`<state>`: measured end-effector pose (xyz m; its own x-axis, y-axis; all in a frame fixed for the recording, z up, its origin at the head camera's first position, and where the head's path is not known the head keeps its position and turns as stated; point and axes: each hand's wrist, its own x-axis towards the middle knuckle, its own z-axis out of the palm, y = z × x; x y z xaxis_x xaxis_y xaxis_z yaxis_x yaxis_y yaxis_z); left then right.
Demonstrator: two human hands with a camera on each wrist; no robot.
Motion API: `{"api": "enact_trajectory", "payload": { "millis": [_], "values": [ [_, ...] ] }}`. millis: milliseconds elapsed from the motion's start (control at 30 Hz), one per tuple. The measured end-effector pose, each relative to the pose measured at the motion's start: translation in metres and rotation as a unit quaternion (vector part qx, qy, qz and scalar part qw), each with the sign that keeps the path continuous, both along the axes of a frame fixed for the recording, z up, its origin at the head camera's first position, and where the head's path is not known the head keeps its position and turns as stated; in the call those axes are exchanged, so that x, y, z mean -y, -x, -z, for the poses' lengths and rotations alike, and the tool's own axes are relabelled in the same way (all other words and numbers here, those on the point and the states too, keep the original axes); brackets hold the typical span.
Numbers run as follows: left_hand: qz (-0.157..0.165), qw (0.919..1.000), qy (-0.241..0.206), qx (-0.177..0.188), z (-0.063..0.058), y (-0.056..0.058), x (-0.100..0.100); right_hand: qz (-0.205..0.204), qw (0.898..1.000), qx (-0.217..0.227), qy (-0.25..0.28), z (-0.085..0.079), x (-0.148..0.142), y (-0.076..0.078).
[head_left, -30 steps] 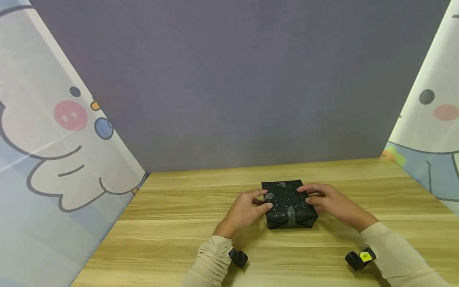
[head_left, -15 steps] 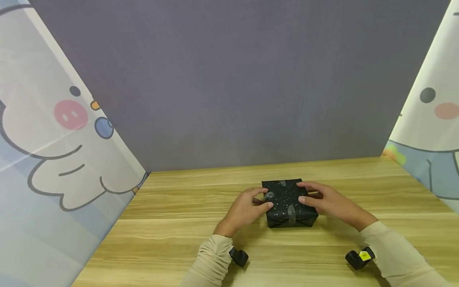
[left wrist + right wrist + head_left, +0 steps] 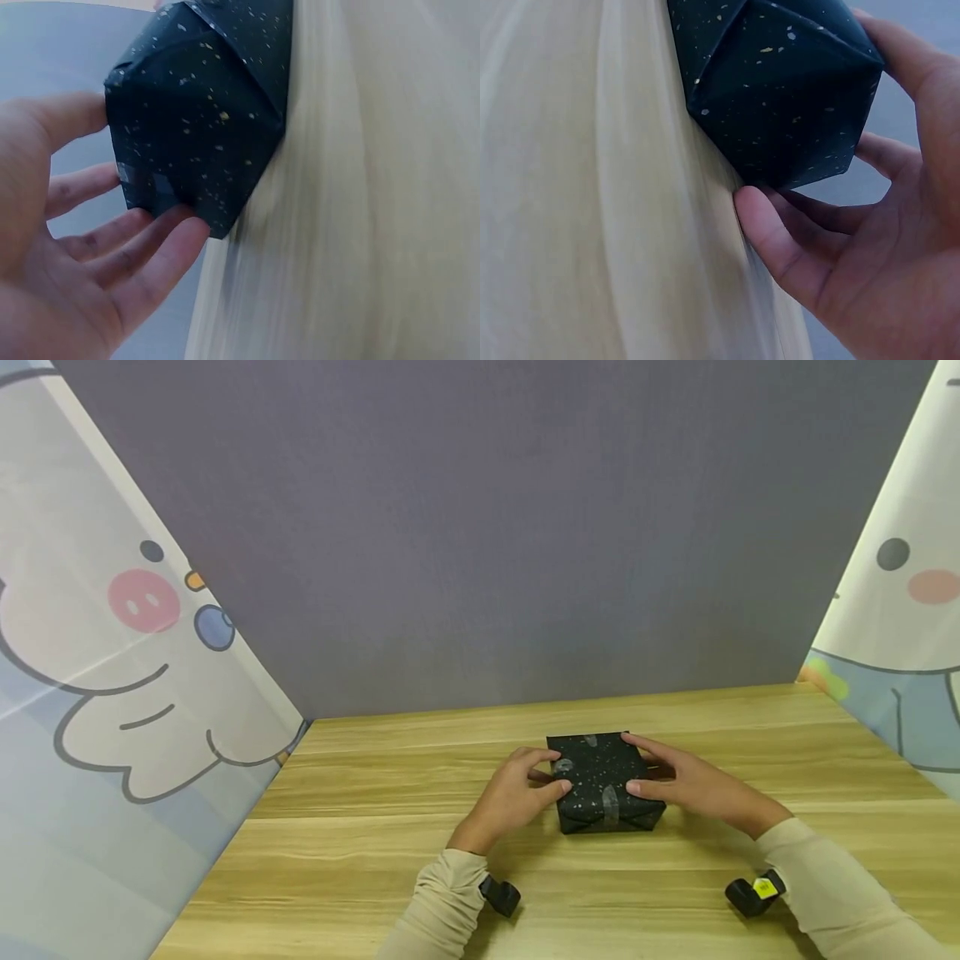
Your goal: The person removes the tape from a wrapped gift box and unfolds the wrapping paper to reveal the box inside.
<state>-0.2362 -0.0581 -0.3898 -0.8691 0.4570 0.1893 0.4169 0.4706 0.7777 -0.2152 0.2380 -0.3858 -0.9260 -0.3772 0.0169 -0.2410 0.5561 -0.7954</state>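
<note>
A small box wrapped in speckled black paper [image 3: 600,768] lies flat on the wooden table, with clear tape strips on its top and near side. My left hand [image 3: 510,797] holds its left side, thumb and index finger on the top edge. In the left wrist view the other fingers of that hand [image 3: 97,255] curve along the folded end of the wrapped box [image 3: 195,120]. On the opposite side my right hand [image 3: 693,785] grips the box, thumb on top and index finger at the far right corner. The right wrist view shows its lower fingers partly hidden behind the box [image 3: 780,105].
The wood-grain table [image 3: 360,827] extends to both sides of the box. A grey panel [image 3: 480,543] stands along its back edge, with cartoon-printed cloth [image 3: 142,677] at the left and right. Black wrist cameras [image 3: 500,896] sit on both sleeves.
My right thumb has moved inward onto the box top, and the right index finger has slid to the far corner. The left hand and the box stay almost in place.
</note>
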Motion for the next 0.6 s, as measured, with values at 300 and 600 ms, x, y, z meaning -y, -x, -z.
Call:
{"api": "enact_trajectory", "payload": {
  "millis": [300, 600],
  "values": [
    [0.0, 0.9997, 0.008, 0.023, -0.007, -0.003, -0.005, -0.004, 0.999, 0.039, 0.031, -0.002, 0.0, 0.0],
    [-0.027, 0.997, 0.073, -0.003, -0.017, -0.004, -0.014, -0.001, 0.997, 0.06, 0.043, 0.002, 0.002, 0.0]
  ]
}}
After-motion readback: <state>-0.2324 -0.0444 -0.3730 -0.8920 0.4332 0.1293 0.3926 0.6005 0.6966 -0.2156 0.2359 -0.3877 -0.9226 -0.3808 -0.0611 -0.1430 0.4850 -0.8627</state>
